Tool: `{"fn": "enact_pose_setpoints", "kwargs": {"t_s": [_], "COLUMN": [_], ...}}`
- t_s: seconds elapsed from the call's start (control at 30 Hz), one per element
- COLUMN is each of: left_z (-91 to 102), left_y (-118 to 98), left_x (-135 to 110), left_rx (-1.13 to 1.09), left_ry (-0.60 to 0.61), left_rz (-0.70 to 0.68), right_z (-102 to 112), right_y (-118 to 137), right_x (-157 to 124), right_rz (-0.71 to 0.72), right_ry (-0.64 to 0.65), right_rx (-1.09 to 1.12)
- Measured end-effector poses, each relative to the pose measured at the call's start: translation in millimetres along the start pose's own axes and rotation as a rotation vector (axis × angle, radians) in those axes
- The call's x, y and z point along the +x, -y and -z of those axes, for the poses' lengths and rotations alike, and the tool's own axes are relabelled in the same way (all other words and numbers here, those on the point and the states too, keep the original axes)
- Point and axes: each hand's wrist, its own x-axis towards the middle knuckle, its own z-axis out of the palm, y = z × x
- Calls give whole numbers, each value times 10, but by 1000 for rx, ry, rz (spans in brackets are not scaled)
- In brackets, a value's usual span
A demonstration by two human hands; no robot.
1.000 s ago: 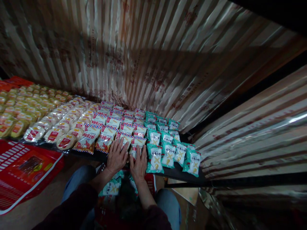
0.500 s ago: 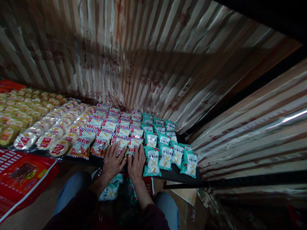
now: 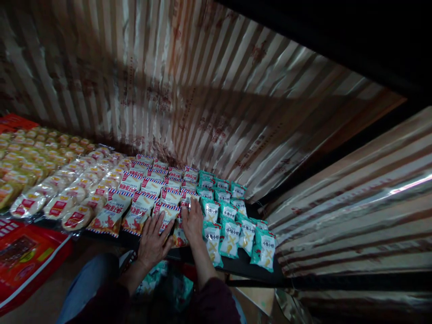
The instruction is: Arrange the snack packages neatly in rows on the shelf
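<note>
Rows of red, white and blue snack bags (image 3: 107, 212) lie on a dark shelf (image 3: 232, 267). My left hand (image 3: 153, 240) rests with spread fingers on the front part of one of these snack bags. Farther in, my right hand (image 3: 193, 220) reaches over a front bag, its fingertips at a bag in the row behind. Its fingers are stretched out and grip nothing that I can see. Just to its right stand rows of green snack bags (image 3: 230, 238) with white labels.
Round wrapped pastries (image 3: 76, 218) and yellow packs (image 3: 20, 175) fill the shelf's left side. A red basket (image 3: 60, 256) stands at lower left. More green bags (image 3: 151, 276) lie below the shelf between my knees. A striped sheet (image 3: 151, 90) covers the wall behind.
My right hand has moved forward from the front row toward the row behind. My left hand stays on the front snack bags. The view has shifted slightly.
</note>
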Motion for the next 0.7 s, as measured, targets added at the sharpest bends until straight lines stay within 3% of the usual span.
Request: {"fn": "enact_pose_setpoints", "kwargs": {"t_s": [0.17, 0.27, 0.6, 0.7], "left_z": [6, 19, -21, 36], "left_y": [-4, -10, 11, 6], "left_x": [4, 13, -2, 11], "left_rx": [9, 18, 96, 108], "left_ry": [4, -1, -43, 3], "left_rz": [-1, -26, -123, -245], "right_z": [26, 121, 368, 349], "right_y": [58, 44, -176, -217], "right_x": [11, 170, 1413, 1625], "right_rz": [15, 51, 162, 187], "right_ry": [3, -17, 190, 268], "right_rx": [-52, -74, -223, -272]}}
